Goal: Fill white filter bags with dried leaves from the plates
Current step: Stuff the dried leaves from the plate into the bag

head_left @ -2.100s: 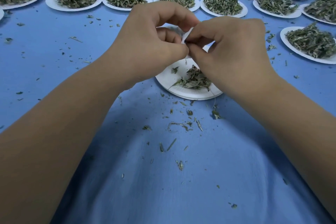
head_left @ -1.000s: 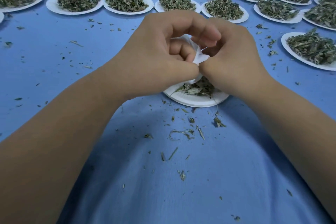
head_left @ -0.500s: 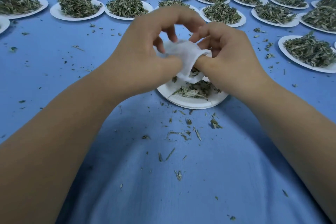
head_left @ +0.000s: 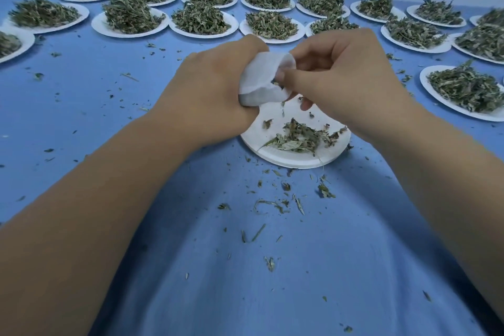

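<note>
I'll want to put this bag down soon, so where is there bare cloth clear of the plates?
Widest: the blue cloth left of your left hand, between the heaped plates and your forearm, only crumbs there. Also the littered cloth between your forearms, this side of the near plate. Crowded: far rows and right side.

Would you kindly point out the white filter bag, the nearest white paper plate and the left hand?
white filter bag [head_left: 259, 78], head view, outer mesh side.
nearest white paper plate [head_left: 283, 159], head view, bare near rim.
left hand [head_left: 212, 95], head view, back of hand.
</note>
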